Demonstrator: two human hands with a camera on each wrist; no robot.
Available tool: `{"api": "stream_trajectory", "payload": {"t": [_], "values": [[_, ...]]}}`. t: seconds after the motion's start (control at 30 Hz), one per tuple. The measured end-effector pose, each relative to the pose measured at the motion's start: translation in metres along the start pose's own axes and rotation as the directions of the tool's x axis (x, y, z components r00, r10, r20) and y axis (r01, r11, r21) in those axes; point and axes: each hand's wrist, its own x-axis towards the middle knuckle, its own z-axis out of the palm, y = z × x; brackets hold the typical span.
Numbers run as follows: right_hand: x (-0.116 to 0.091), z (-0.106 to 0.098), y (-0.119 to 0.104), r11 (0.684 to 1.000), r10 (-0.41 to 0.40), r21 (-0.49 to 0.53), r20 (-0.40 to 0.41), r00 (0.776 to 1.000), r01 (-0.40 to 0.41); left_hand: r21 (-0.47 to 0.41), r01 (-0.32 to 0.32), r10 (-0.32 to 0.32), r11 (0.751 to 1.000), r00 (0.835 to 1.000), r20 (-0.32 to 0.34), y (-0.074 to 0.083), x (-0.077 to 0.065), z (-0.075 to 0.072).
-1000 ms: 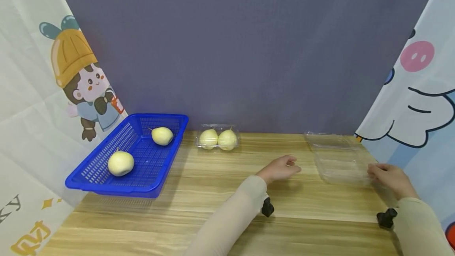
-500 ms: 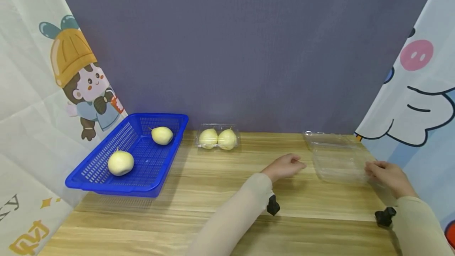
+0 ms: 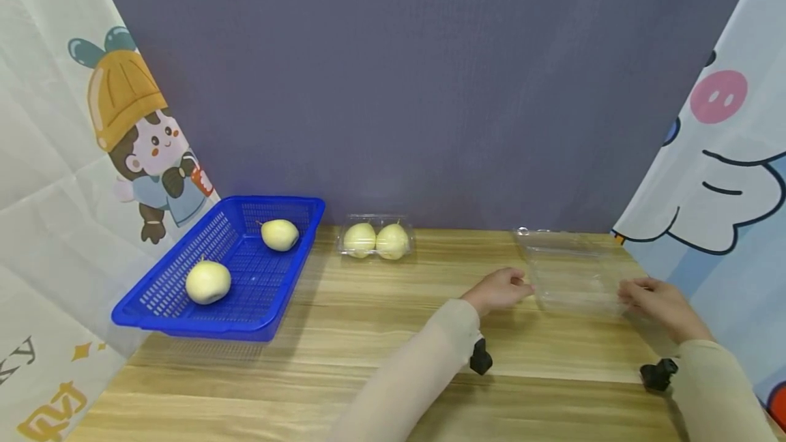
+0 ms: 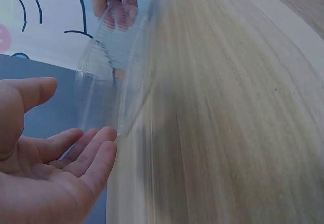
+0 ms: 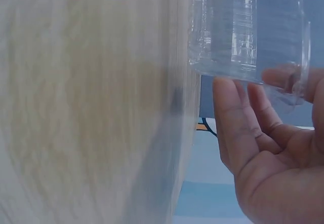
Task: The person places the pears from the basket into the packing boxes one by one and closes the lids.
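A clear plastic clamshell box point(image 3: 574, 282) stands with its lid raised at the right of the table. My right hand point(image 3: 664, 307) pinches its right side; in the right wrist view the thumb lies over the rim and the fingers point(image 5: 238, 122) are against the outer wall of the box point(image 5: 228, 31). At the opposite side is my left hand point(image 3: 499, 290). Seen from the left wrist, this hand point(image 4: 61, 165) has thumb and fingers spread apart, its fingertips right at the near corner of the box point(image 4: 98, 89).
A second clear clamshell point(image 3: 376, 218) holding two pale yellow pears point(image 3: 391, 242) sits at the back middle. On the left is a blue plastic basket point(image 3: 270, 326) with two more pears point(image 3: 208, 283) in it. A grey backdrop point(image 3: 424, 87) rises behind the wooden table point(image 3: 307, 374).
My right hand has brought the open box a little to the left. The left hand has moved right, up to its side. Basket and filled clamshell stay in place.
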Motion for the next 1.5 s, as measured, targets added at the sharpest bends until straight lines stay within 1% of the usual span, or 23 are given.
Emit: {"api": "stream_trajectory", "payload": {"t": [0.13, 0.3, 0.47, 0.77, 0.97, 1.23, 1.5], "values": [[-0.001, 0.004, -0.004, 1.0, -0.01, 0.002, 0.021, 1.0, 0.01, 0.015, 0.023, -0.023, 1.0, 1.0, 0.001, 0.0, 0.001, 0.003], [0.0, 0.007, -0.007, 1.0, -0.01, 0.017, 0.044, 0.999, 0.009, -0.008, 0.037, -0.037, 0.999, 0.999, 0.019, 0.0, 0.0, 0.002], [0.002, 0.01, -0.01, 0.999, -0.018, 0.044, 0.06, 0.998, 0.016, -0.024, 0.045, -0.044, 0.999, 0.999, 0.024, 0.001, -0.001, 0.001], [0.003, 0.014, -0.014, 0.996, -0.046, 0.077, 0.058, 0.997, 0.042, -0.043, 0.024, -0.023, 0.999, 1.0, 0.013, -0.001, -0.001, 0.0], [0.003, 0.016, -0.014, 0.996, -0.058, 0.073, 0.075, 0.996, 0.052, -0.067, 0.02, -0.019, 0.998, 1.0, 0.017, -0.001, -0.002, -0.002], [0.006, 0.018, -0.015, 0.993, -0.082, 0.087, 0.084, 0.993, 0.074, -0.087, 0.008, -0.008, 0.996, 1.0, 0.001, -0.004, -0.004, -0.005], [0.009, 0.024, -0.019, 0.991, -0.105, 0.094, 0.075, 0.992, 0.097, -0.1, -0.011, 0.009, 0.995, 1.0, -0.022, -0.008, -0.007, -0.008]]}}
